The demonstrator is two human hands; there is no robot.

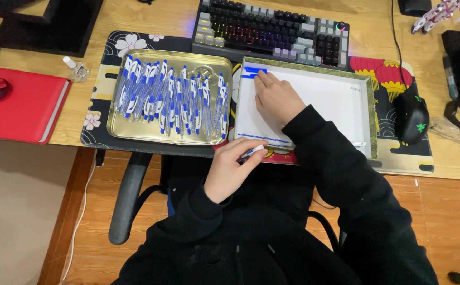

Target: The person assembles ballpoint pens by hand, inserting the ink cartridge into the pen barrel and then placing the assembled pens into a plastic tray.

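My left hand (231,168) is closed on a blue and white pen (252,152) at the near edge of the desk, just below the white box lid (346,100). My right hand (274,97) reaches into the far left part of that lid, its fingertips by a pair of blue pens (253,72) lying in the top left corner. Another blue pen (264,139) lies along the lid's near edge. To the left, a gold metal tray (115,124) holds several blue and white pens (172,97) in a row.
A backlit keyboard (272,31) sits behind the tray and lid. A black mouse (412,119) lies at the right on the patterned desk mat (100,79). A red notebook (19,105) and small bottle (74,67) are at the left. Chair arm (127,200) below.
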